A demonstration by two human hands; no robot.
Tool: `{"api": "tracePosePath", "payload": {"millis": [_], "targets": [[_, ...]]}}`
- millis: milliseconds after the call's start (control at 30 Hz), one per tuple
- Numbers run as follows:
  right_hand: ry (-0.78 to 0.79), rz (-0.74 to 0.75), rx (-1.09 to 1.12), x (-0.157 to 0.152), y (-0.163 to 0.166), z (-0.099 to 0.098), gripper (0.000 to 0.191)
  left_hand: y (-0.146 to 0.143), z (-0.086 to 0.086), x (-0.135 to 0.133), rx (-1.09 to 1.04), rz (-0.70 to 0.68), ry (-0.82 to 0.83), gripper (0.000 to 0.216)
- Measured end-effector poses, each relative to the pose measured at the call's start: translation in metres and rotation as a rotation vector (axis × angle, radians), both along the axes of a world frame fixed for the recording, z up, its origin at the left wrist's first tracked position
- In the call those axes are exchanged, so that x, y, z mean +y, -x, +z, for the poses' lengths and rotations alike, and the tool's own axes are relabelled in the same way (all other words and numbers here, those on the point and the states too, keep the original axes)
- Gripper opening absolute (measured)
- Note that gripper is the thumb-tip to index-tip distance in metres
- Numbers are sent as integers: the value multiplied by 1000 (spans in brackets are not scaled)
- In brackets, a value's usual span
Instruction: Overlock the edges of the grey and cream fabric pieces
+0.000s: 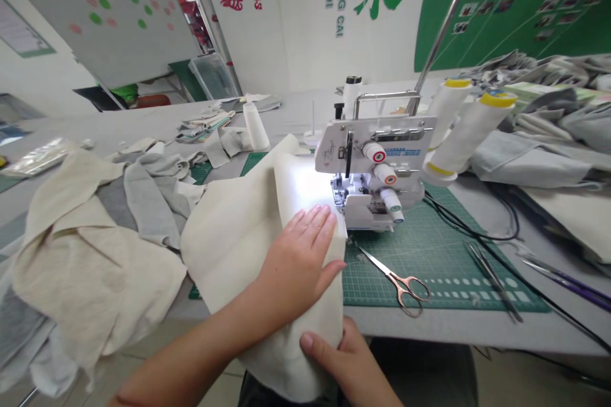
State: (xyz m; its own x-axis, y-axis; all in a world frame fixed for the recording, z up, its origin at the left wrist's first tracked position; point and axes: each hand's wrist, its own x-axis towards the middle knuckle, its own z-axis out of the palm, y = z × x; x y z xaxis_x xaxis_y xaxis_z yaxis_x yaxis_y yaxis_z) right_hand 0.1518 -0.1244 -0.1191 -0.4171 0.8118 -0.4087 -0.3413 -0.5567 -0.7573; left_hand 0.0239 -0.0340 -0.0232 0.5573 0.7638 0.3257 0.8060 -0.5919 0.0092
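A large piece of cream fabric [233, 235] lies folded over at the serger [377, 159], its right edge running up to the lit needle area. My left hand [305, 248] rests flat on the fabric just in front of the presser foot, fingers stretched out and pointing at the machine. Lower down, my right hand [338, 356] pinches the fabric's right edge, thumb on top and the other fingers underneath. The fabric's lower end hangs over the table's front edge.
Copper-handled scissors [396, 280] and tweezers [494, 280] lie on the green cutting mat [458, 248]. Purple-handled snips [573, 280] are farther right. Thread cones [477, 127] stand behind the serger. Fabric scraps [95, 254] pile up at left; black cables [477, 235] cross the right side.
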Motion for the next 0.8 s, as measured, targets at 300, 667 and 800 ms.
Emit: {"api": "tracePosePath", "payload": {"millis": [300,667,800], "targets": [[-58,-76,-92,4,4,18,52,3,14,-36,-153,-59,-26,43],[-90,-56,-120,10,3,12,56,-4,0,-28,-13,14,-15,64],[-88,-40,-97,11,2,14,59,-8,1,-27,-4,33,-17,63]]}}
